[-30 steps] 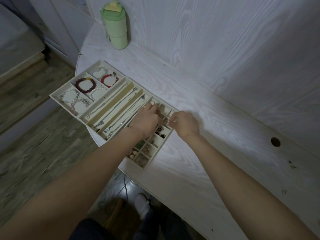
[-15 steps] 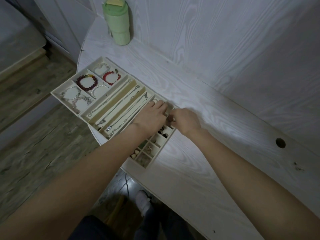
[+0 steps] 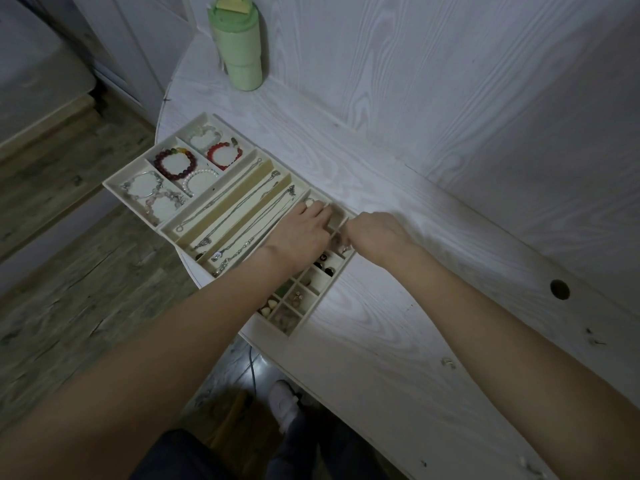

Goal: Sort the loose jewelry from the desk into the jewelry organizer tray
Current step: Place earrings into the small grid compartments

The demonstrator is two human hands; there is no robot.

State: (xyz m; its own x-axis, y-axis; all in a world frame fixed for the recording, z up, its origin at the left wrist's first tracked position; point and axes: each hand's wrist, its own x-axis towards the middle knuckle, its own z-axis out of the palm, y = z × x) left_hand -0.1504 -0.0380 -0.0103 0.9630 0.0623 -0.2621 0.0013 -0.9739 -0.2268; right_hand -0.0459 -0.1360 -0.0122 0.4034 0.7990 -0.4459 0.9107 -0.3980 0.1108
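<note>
The cream jewelry organizer tray (image 3: pixel 116 188) lies at the desk's left end. Its left compartments hold bead and pearl bracelets (image 3: pixel 175 164). Silver necklaces (image 3: pixel 242 216) lie in the long slots. The small square cells (image 3: pixel 313 282) at the right hold rings and stones. My left hand (image 3: pixel 301 233) rests on the upper small cells with its fingers stretched out. My right hand (image 3: pixel 377 233) is beside it at the tray's right rim, fingers curled down into a cell, and whatever the fingertips hold is hidden. A small loose piece (image 3: pixel 448 362) lies on the desk near its front edge.
A green tumbler (image 3: pixel 239 53) stands at the back by the wall panel. The white wood-grain desk (image 3: pixel 398 341) has a round cable hole (image 3: pixel 559 289) at the right. Another tiny piece (image 3: pixel 524 460) lies near the front right edge. The floor and my shoe (image 3: pixel 284 403) show below.
My left hand's fingers have flattened out over the small cells. My right hand has moved a little left, closer to the left hand, at the tray's right rim.
</note>
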